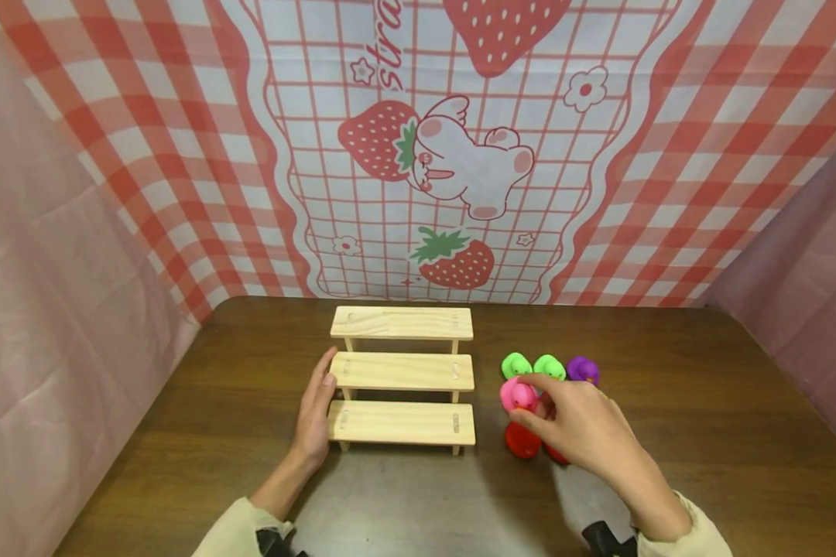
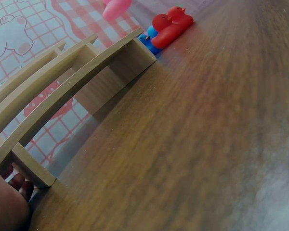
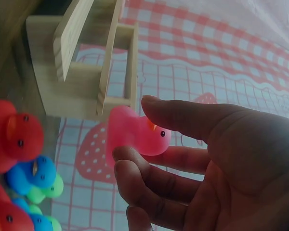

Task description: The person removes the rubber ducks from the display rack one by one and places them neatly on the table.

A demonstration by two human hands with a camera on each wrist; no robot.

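A three-tier wooden stand of pale boards stands on the table. My left hand holds its left end, with the thumb at the middle board's edge. Curled fingertips of that hand show under the lowest board in the left wrist view. To the right of the stand, my right hand pinches a pink rubber duck between thumb and fingers, raised above the other ducks. Below it is a red duck, with a second red one partly hidden by the hand.
Two green ducks and a purple duck sit behind the right hand. Blue ducks stand among them in the right wrist view. A strawberry-print cloth hangs behind the brown table, with pink cloth at the sides.
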